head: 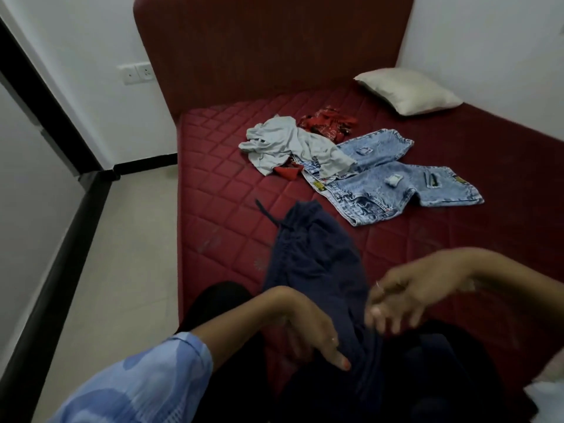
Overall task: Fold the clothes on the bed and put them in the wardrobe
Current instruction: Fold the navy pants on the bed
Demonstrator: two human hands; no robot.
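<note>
A navy drawstring garment point(317, 264) lies on the near part of the dark red mattress point(219, 190), its waist pointing away from me. My left hand point(311, 334) is at its near left edge, and my right hand point(418, 297) is at its near right edge, fingers spread and blurred. Whether either hand grips the cloth is unclear. Farther up the bed lie light blue jeans point(393, 181), a crumpled light grey top point(293, 145) and a red patterned garment point(326, 123).
A cream pillow point(409, 90) lies at the head of the bed by the red headboard point(274, 47). Tiled floor point(122, 254) runs along the bed's left side, beside a white wall with sockets point(137, 73). No wardrobe is in view.
</note>
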